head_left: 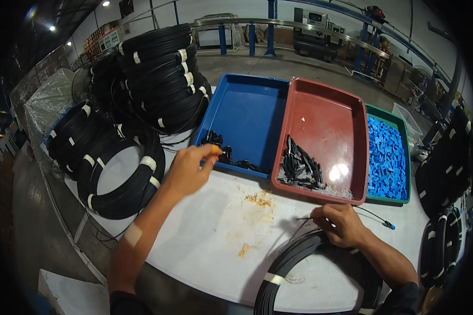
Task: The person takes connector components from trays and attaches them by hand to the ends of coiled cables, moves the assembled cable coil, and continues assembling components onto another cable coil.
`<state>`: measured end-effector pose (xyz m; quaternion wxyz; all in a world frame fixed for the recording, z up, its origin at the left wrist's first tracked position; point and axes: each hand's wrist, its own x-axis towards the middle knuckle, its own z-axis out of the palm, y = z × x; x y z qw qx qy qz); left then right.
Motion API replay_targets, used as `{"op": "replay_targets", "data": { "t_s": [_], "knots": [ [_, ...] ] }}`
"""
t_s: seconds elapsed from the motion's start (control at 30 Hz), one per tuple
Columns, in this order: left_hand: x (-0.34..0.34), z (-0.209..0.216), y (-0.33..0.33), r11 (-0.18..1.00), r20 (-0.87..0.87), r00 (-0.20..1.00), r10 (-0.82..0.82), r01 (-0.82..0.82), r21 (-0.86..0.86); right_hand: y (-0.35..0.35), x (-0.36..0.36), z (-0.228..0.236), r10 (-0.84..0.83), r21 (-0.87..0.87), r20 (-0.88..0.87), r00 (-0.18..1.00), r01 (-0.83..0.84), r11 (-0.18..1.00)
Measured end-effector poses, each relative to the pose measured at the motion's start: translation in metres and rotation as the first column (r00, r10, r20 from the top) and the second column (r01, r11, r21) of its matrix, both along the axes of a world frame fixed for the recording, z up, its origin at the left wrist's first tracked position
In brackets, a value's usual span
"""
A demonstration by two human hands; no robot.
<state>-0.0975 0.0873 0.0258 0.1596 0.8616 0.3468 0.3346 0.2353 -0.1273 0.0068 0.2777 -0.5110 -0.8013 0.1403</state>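
My left hand (189, 168) is over the near left edge of a blue tray (242, 105), its thumb and index finger pinched together. An orange cover (216, 150) sits on a fingertip, and whatever the pinch holds is too small to make out. Small black parts (239, 161) lie along the tray's near side by these fingers. My right hand (340, 224) is closed on a thin black cable near its end. That cable belongs to a black coil (284, 265) tied with white tape at the table's front edge. A cable end with a blue tip (388, 225) lies right of this hand.
A red tray (326, 115) holds black slender parts (299, 168) and clear bits. Beside it, a green tray (408, 184) is full of small blue pieces (386, 160). Black coils are stacked (157, 79) at left, and more coils (444, 163) stand at right. Yellowish residue (259, 199) marks the white table (194, 236).
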Motion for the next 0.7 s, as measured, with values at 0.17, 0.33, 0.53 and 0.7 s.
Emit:
{"op": "replay_targets", "data": {
  "t_s": [0.17, 0.33, 0.53, 0.7],
  "knots": [
    [0.021, -0.012, 0.076, 1.0, -0.013, 1.0, 0.001, -0.001, -0.018, 0.001, -0.002, 0.003, -0.036, -0.009, -0.003, 0.999, 0.036, 0.999],
    [0.045, -0.018, 0.086, 0.957, -0.39, 0.893, -0.226, 0.277, 0.079, 0.002, -0.001, -0.002, -0.072, -0.016, -0.023, 0.997, 0.072, 0.997],
    [0.051, -0.022, 0.093, 0.968, -0.444, 0.875, -0.192, 0.245, 0.064, 0.003, -0.001, 0.0, -0.078, -0.044, -0.024, 0.997, 0.077, 0.996],
    [0.048, -0.017, 0.092, 0.956, -0.517, 0.835, -0.191, 0.278, 0.097, 0.003, 0.0, -0.001, -0.064, -0.073, -0.031, 0.997, 0.062, 0.995]
  ]
}}
